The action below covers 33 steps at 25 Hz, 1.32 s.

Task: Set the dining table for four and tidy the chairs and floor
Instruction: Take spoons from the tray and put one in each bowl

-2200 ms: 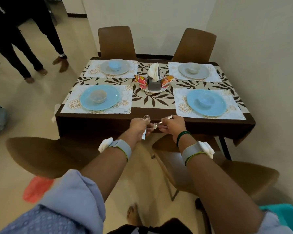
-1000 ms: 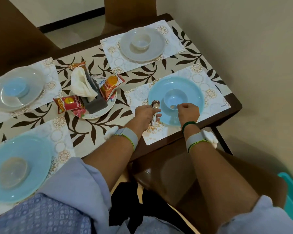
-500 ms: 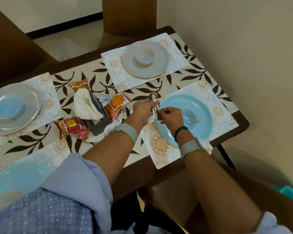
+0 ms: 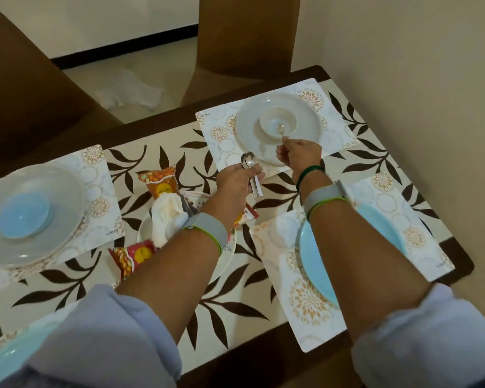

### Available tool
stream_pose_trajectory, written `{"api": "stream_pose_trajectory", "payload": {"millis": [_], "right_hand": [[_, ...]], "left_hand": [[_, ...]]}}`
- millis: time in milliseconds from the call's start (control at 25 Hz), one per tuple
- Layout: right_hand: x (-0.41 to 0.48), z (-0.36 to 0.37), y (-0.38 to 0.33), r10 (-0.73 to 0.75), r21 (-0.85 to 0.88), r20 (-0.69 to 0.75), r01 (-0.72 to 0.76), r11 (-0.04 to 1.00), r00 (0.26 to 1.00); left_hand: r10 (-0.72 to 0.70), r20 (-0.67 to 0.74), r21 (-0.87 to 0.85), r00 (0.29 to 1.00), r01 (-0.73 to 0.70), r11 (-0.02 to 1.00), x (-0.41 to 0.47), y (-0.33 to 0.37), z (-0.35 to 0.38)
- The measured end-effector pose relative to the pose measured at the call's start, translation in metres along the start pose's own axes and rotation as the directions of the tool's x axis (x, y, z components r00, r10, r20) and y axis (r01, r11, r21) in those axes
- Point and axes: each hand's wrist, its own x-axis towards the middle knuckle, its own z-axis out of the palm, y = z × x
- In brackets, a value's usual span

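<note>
Steel spoon (image 4: 281, 130): tip inside the small white bowl (image 4: 277, 123), upper right of frame, pinched by the right hand (image 4: 297, 155).
Spare spoons (image 4: 251, 170): bunched in the left hand (image 4: 235, 182), centre frame, above the desk (image 4: 230, 281).
Fingers: both sets closed on steel.
Risk: a tilted handle could tip the light bowl on its grey plate (image 4: 277, 127); a slack left grip could drop spoons.

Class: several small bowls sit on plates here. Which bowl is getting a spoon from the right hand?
The white bowl on the far white plate; the right hand lowers a spoon into it. The blue bowl is untouched.
</note>
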Motion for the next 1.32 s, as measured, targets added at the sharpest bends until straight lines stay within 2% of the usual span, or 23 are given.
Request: {"api": "stream_pose_trajectory", "payload": {"millis": [160,320,480,680,800,920,1080,1240,1320], "right_hand": [[0.033,0.037,0.009,0.100,0.116,-0.040,-0.095,0.989,0.994],[0.036,0.039,0.018,0.095,0.165,-0.076,-0.082,0.983,0.993],[0.012,0.024,0.028,0.046,0.076,-0.057,-0.042,0.996,0.997],[-0.064,-0.001,0.051,-0.042,-0.190,0.166,0.073,0.979,0.985],[-0.109,-0.014,0.057,-0.063,-0.166,0.272,0.111,0.980,0.960],[-0.147,-0.026,0.059,-0.113,-0.166,0.407,0.195,0.966,0.906],[-0.194,-0.023,0.069,-0.104,-0.249,0.554,0.283,0.926,0.826],[-0.229,0.009,0.075,0.073,-0.291,0.591,0.128,0.948,0.803],[-0.252,0.039,0.084,0.111,-0.307,0.596,0.098,0.947,0.796]], "left_hand": [[-0.027,-0.013,-0.044,1.000,0.026,0.999,0.023,0.010,-0.006],[-0.040,-0.016,-0.051,0.999,0.040,0.998,0.028,0.009,-0.011],[-0.043,-0.032,-0.043,0.999,0.041,0.998,0.012,0.002,-0.013],[0.006,-0.084,-0.064,0.996,-0.012,0.998,-0.027,0.001,-0.012],[0.077,-0.162,-0.052,0.984,-0.087,0.995,-0.054,-0.002,-0.018],[0.109,-0.226,-0.114,0.968,-0.138,0.984,-0.088,-0.009,-0.031],[0.138,-0.320,-0.150,0.937,-0.193,0.970,-0.129,-0.018,-0.076],[0.141,-0.248,-0.224,0.958,-0.198,0.954,-0.164,-0.019,-0.132],[0.165,-0.300,-0.308,0.940,-0.259,0.915,-0.177,-0.014,-0.177]]}}
